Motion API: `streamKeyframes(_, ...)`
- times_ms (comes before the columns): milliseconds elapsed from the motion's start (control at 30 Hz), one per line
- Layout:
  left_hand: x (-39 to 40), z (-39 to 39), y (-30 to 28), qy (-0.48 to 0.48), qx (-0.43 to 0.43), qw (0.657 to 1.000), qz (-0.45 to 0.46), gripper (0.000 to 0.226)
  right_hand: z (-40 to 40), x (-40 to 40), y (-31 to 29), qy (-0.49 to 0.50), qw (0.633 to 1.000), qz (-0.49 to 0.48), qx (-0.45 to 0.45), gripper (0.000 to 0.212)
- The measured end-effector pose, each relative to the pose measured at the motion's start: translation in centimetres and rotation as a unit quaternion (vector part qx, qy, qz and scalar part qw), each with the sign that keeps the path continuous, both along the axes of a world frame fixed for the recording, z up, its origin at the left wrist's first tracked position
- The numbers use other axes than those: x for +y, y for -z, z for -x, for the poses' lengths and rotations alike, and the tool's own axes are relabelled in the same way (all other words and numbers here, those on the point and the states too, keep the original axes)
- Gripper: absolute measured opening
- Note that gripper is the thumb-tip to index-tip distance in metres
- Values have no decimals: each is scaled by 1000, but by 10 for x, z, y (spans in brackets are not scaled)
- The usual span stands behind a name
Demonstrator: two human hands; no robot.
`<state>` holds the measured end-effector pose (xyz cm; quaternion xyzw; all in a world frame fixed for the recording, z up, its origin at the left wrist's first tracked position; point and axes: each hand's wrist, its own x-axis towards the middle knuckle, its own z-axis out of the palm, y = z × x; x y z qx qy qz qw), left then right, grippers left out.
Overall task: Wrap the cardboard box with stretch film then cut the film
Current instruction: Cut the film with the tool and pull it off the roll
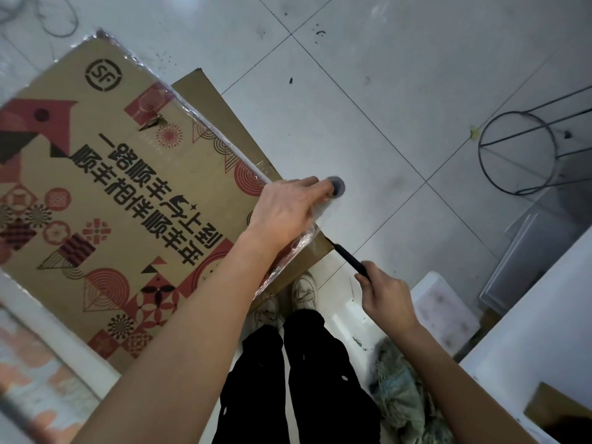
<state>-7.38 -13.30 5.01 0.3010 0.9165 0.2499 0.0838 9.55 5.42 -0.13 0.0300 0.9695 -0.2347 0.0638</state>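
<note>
1. My left hand curls over the roll of clear stretch film, fingers wrapped round its upper end, where the dark core hole shows just beyond my fingertips.
2. My right hand grips a slim black-handled cutter, fingers closed round the handle; its tip points up and left to the corner of the box, just below my left hand. I cannot tell whether the blade touches the film.
3. The large brown cardboard box, printed with red and black patterns, an SF logo and bold black characters, stands on the pale tiled floor in front of me, filling the left of the view.
4. Clear film runs along the box's right edge, from the far corner to my left hand, and bunches up shiny below my wrist.
5. A flat brown cardboard sheet lies beneath the box, sticking out to its right.
6. My two pale shoes stand just beside the near corner of the box.
7. A black wire-frame stool stands well apart at right.
</note>
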Motion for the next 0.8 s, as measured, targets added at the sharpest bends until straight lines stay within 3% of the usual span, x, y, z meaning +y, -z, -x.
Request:
streamKeyframes(133,3,1,0,19,-7,999,49,34,-24,8,-10,66,997,32,6,15)
streamKeyframes(300,2,1,-4,6,-20,999,47,35,9,-16,-11,69,994,43,68,12)
streamKeyframes(500,-1,-3,-5,11,-13,999,48,34,25,-23,13,17,998,46,29,9)
streamKeyframes(667,-2,-1,-3,0,-20,999,47,36,-11,-2,19,42,998,38,-14,10)
streamKeyframes(800,0,0,-4,15,-31,997,70,40,-19,-1,6,79,995,62,18,13)
